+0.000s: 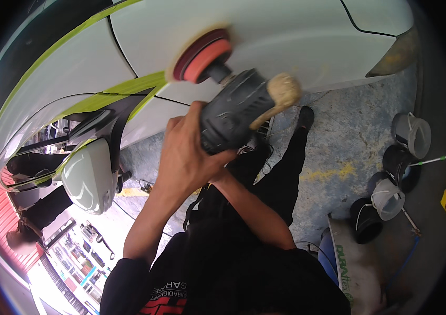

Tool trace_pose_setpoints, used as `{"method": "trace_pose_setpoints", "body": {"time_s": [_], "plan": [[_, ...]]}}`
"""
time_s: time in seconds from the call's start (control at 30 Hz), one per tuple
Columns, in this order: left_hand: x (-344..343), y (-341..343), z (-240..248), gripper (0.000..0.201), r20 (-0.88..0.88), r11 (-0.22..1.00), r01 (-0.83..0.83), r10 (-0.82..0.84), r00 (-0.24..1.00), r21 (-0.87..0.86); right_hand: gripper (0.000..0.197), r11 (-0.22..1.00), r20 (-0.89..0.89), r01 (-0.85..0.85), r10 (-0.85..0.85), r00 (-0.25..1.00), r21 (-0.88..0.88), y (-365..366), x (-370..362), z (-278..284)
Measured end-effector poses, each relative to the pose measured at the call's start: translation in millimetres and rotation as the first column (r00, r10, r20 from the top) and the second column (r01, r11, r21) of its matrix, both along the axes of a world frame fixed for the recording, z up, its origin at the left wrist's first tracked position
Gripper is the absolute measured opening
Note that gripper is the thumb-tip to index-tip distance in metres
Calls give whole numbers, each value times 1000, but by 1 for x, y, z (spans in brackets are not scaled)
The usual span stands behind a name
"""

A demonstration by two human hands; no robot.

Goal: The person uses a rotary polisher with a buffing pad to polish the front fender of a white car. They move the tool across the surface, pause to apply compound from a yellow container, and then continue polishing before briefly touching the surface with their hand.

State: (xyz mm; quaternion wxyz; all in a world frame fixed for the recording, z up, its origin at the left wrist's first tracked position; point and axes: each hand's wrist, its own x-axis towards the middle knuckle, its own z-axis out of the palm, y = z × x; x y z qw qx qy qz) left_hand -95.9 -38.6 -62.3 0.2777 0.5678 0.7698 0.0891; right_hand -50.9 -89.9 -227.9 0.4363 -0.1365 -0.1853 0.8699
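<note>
I'm likely polishing, left hand (pixel 183 149) clasping the polisher (pixel 233 111), right hand (pixel 220 175) too hidden to tell; next needs steady pad (pixel 208 56) pressure.

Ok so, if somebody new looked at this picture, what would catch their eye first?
Probably the dark power polisher just above the middle, gripped by the left hand, with its red disc facing the pale car body. Next might come the lime-green tape on the car at upper left, above the side mirror. The buckets on the floor at the right likely come after that.
</note>
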Motion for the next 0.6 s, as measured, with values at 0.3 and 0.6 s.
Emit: {"method": "trace_pose_setpoints", "body": {"time_s": [0.3,0.6], "plan": [[-39,-46,3,83,-88,991,-132,132,987,1,101,1000,1,7,-7,1000,19,-27,-49,17],[-25,-27,3,82,-132,999,-34,31,991,-17,100,1000,-14,20,-20,1000,3,-22,-41,20]]}}
